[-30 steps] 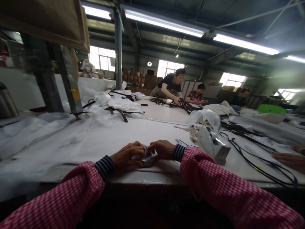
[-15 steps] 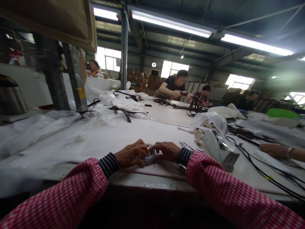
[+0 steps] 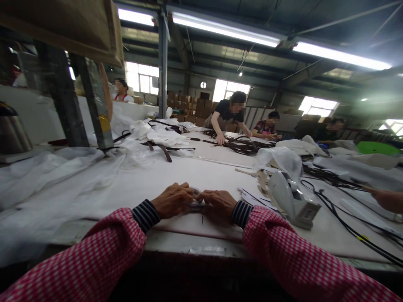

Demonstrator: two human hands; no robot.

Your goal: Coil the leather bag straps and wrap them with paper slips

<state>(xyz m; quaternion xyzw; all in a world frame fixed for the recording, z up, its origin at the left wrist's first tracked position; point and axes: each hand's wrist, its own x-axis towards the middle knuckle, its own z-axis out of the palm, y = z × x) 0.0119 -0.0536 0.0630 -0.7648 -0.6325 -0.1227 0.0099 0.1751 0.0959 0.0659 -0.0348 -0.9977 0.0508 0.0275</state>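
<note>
Both my hands meet over a small greyish, rounded bundle (image 3: 196,206) near the front edge of the white worktable (image 3: 141,180). My left hand (image 3: 174,200) has its fingers curled against the bundle's left side. From the right, my right hand (image 3: 219,204) closes on it with bent fingers, thumb hidden. The bundle looks shiny, perhaps wrapped in clear plastic, but its kind is mostly covered by my fingers. A short dark thin strip (image 3: 202,219) shows just below it.
Right of my hands stand a grey tape dispenser (image 3: 291,201) and white paper strips (image 3: 256,199). Black cords (image 3: 341,220) run along the right, near another person's hand (image 3: 385,199). Plastic sheeting (image 3: 47,176) covers the left. Across the table a co-worker (image 3: 228,113) bends over dark straps (image 3: 245,145).
My hands stay at the same spot, and the bundle has turned or flattened between them. The co-worker opposite has lowered the dark straps onto the table. The other person's hand at right has shifted rightward.
</note>
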